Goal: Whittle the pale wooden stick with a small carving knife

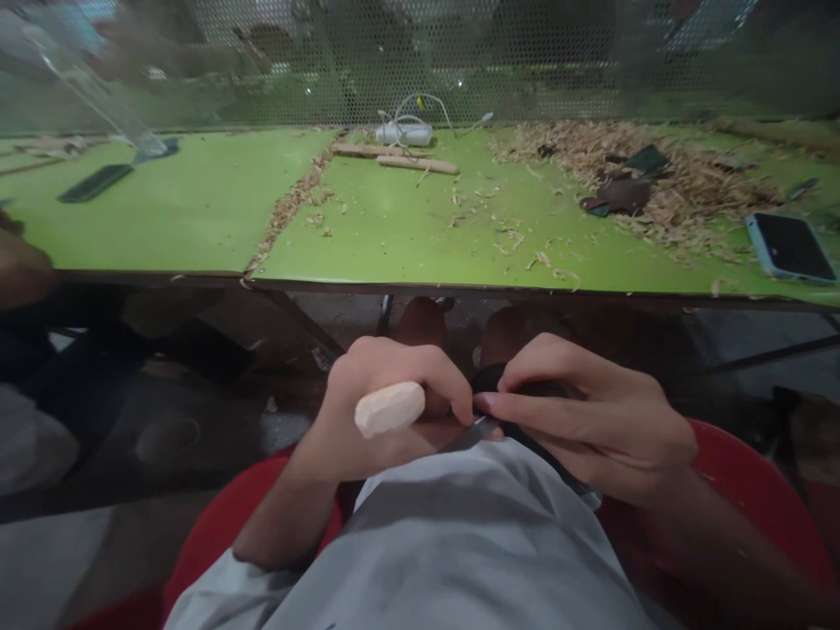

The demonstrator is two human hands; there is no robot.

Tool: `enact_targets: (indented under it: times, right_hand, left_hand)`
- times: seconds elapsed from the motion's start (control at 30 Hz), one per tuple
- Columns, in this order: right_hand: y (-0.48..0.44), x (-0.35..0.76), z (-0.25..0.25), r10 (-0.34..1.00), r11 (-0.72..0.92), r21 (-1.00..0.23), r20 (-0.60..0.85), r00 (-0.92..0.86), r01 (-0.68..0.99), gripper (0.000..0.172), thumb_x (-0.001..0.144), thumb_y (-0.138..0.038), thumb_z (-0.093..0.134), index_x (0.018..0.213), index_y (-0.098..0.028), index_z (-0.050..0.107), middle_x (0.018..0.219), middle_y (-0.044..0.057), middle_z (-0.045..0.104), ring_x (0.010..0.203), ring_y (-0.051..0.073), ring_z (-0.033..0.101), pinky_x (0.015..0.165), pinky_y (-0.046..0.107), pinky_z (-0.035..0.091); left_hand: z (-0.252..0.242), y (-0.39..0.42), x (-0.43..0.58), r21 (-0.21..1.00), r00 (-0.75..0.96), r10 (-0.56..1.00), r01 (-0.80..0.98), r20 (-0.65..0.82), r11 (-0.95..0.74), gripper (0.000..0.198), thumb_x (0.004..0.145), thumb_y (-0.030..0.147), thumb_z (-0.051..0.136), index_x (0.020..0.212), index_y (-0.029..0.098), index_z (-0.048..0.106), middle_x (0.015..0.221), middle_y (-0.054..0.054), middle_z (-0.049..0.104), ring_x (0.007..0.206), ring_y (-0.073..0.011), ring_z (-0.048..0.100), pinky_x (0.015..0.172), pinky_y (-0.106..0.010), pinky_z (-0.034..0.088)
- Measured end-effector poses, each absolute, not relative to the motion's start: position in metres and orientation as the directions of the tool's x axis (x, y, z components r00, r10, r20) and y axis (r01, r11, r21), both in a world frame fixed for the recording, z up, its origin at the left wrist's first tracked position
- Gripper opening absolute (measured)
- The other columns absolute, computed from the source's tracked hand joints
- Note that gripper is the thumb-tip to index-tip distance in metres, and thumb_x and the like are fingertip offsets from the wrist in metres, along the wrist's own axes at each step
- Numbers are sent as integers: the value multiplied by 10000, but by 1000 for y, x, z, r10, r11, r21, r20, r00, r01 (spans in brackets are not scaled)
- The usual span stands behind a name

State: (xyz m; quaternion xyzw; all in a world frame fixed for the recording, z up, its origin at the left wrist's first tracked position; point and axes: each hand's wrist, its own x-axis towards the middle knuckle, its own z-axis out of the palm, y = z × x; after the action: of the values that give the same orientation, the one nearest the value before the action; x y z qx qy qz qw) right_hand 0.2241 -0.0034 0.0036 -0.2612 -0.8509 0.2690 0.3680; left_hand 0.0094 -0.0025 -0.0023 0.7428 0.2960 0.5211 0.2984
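Observation:
My left hand (381, 411) is closed round a pale wooden stick (390, 409), whose rough-cut end points up toward me. The far part of the stick is hidden behind my fingers. Close to its fingertips, my right hand (591, 416) is pinched shut, thumb and fingers together; what it grips is mostly hidden. A dark strip, possibly cloth or leather, shows beneath the right fingers. Between the two hands, just above my lap, a thin shiny edge (482, 429) like a blade catches light. Both hands are held low in front of my grey shirt.
Ahead is a green table (407, 236) with a heap of wood shavings (702, 188), two wooden sticks (418, 164), a white device with cables (403, 133) and a phone (791, 247). Perforated mesh (394, 61) stands behind. Another person's arm (23, 267) is at left.

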Motion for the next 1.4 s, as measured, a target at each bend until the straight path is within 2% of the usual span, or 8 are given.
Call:
enact_targets:
  times: [0.23,0.4,0.63,0.77,0.93,1.1,1.23,1.4]
  right_hand:
    - [-4,222,2,631,736,-639,526,-571,224,283,869,-110,616,1100,-237,718,982,56,619,879,160,600,747,296,504]
    - [-3,222,4,606,759,-615,544,-580,216,289,843,-79,636,1086,-205,728,970,69,623,868,169,594,763,307,503]
    - [-4,221,5,619,755,-611,541,-569,240,227,883,-120,599,1055,-189,730,958,68,631,863,158,604,757,295,502]
    - [-4,221,5,617,752,-615,531,-581,237,235,898,-130,568,1048,-200,733,957,71,644,867,165,611,770,304,505]
    - [-2,221,4,610,759,-611,545,-576,226,238,889,-138,589,1070,-209,726,960,62,641,868,156,606,764,300,508]
    - [-1,219,8,600,764,-608,547,-583,216,210,905,-168,570,1021,-205,740,929,70,665,842,167,623,743,306,526]
    - [-1,219,8,605,766,-601,556,-570,227,202,896,-169,584,1017,-197,743,927,71,665,837,169,625,741,305,526]
    - [-2,219,7,597,770,-599,558,-576,218,203,901,-173,577,1018,-195,742,931,72,672,838,169,629,739,305,525]
  left_hand:
    - [-2,-3,10,764,261,764,125,590,-633,246,654,296,852,631,204,625,552,41,637,450,-75,556,414,-202,396]
    - [0,-4,7,725,298,744,196,598,-661,226,643,210,853,652,221,628,585,53,667,499,-95,616,463,-198,442]
    - [-2,-2,8,729,294,745,183,599,-659,225,646,223,850,661,227,626,579,59,654,478,-86,595,447,-204,432]
    - [-3,-2,7,708,306,728,196,613,-679,204,674,225,827,666,235,624,525,72,622,457,-84,587,443,-205,429]
    - [-3,-3,6,720,298,742,203,600,-664,216,638,204,844,672,234,633,541,61,633,471,-95,604,425,-209,420]
    - [-2,-3,6,709,317,731,203,605,-675,191,688,222,816,673,237,626,547,57,641,447,-93,589,427,-220,434]
    - [-1,-3,6,708,307,734,213,606,-674,205,667,218,828,668,238,624,535,58,630,460,-98,600,415,-220,427]
    - [-3,-3,5,719,324,729,176,603,-673,190,672,158,802,679,236,629,562,53,646,484,-104,613,434,-224,441]
